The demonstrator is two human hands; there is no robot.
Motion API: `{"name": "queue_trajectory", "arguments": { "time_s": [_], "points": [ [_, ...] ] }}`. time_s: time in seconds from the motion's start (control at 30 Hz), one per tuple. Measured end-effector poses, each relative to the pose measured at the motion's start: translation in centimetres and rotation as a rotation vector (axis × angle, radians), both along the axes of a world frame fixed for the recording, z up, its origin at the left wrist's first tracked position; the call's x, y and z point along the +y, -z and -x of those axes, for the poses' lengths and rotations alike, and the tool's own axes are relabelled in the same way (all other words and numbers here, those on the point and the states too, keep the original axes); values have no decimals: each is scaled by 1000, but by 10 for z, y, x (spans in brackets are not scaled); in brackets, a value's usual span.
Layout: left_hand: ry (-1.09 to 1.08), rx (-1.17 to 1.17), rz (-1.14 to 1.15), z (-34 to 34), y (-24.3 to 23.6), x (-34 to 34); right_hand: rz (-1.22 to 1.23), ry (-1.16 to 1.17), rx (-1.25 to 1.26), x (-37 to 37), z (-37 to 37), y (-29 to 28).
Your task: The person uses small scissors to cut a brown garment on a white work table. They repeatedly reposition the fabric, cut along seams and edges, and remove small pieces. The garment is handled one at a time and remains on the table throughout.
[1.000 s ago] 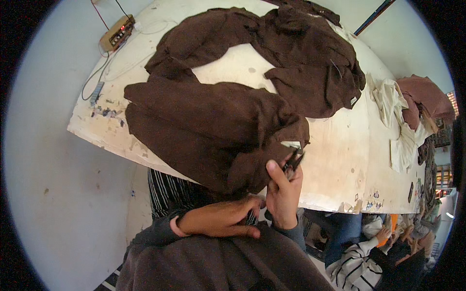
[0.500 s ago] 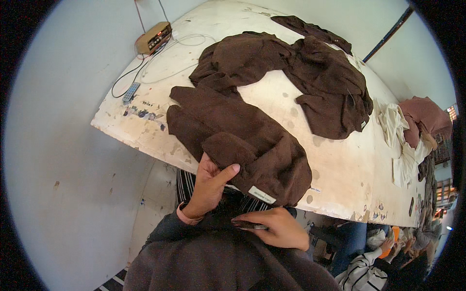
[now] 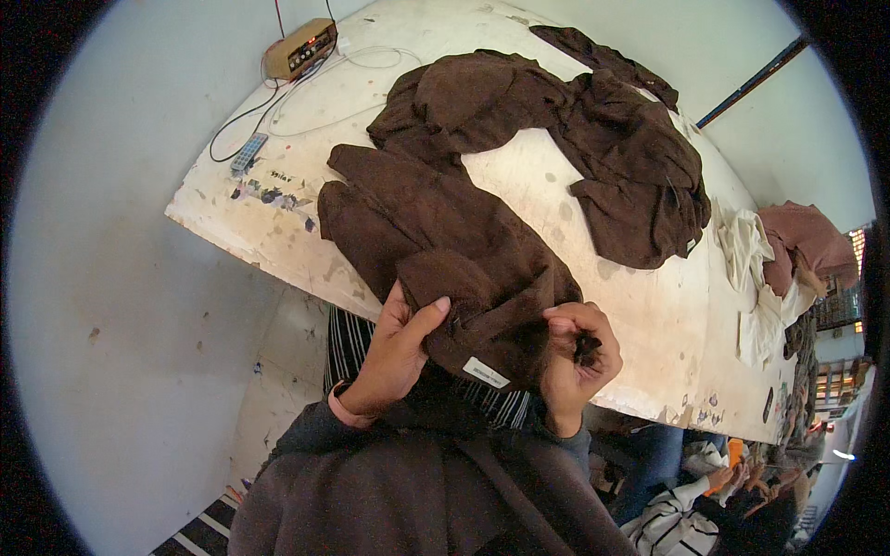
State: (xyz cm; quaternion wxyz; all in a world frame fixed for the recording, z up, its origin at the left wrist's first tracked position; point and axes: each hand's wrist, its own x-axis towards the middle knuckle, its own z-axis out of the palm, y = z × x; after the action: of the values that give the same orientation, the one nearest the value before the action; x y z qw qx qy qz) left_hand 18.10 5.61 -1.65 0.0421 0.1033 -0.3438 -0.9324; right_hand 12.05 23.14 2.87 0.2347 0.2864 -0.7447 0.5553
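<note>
My left hand (image 3: 399, 347) grips a dark brown garment (image 3: 473, 255) at its near part, thumb on top, above a white label (image 3: 486, 372). At the garment's right edge, my right hand (image 3: 579, 361) is closed, thumb and forefinger together at the cloth, with dark snips (image 3: 586, 348) partly hidden in its curled fingers. The garment lies over the front edge of a pale, stained worktable (image 3: 649, 343). Whether the right fingertips actually pinch the cloth is hard to tell.
More brown garments (image 3: 630, 167) lie behind. A small box device (image 3: 301, 51) with cables and a remote (image 3: 248, 153) sit at left. Cream cloth (image 3: 746, 250) and mauve cloth (image 3: 802, 241) lie right. A wall (image 3: 111, 278) borders the left; people's hands (image 3: 718, 477) show at lower right.
My left hand has risen from near my lap to grip the garment. My right hand, lower half a second ago, has come up to the garment's right edge. The label has come into fuller view.
</note>
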Motion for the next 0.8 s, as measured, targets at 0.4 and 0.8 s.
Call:
{"name": "queue_trajectory", "arguments": {
  "time_s": [0.4,0.8],
  "points": [
    [134,51,-83,9,-10,7,98,-375,53,33,-1,6],
    [-863,616,1930,32,39,-12,-40,29,316,122,-18,-14]
  ]
}}
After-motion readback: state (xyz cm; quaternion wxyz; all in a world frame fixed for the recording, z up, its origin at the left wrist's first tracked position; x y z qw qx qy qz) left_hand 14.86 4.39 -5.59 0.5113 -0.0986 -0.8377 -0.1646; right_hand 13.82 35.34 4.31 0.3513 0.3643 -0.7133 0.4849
